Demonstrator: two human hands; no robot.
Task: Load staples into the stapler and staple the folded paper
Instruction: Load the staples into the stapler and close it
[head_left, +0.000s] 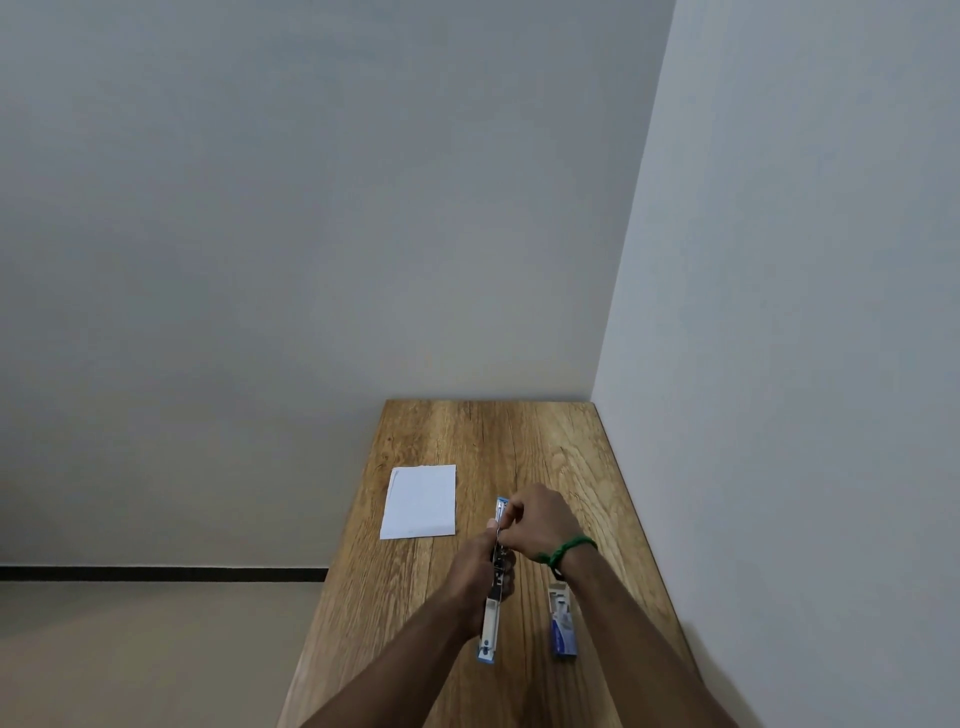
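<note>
A blue and silver stapler (490, 618) lies swung fully open along the wooden table (561, 447), its length running away from me. My left hand (480, 571) grips its middle from the left. My right hand (535, 519), a green cord on its wrist, pinches at the far half of the stapler with the fingertips closed; whether a staple strip is between them is too small to tell. A white folded paper (421, 501) lies flat to the left, beyond the hands. A small blue staple box (562, 621) lies open to the right of the stapler.
The table stands in a room corner, with a wall along its right edge and another behind its far edge. Its left edge drops to a beige floor. Bare wood shows beyond the paper and near me.
</note>
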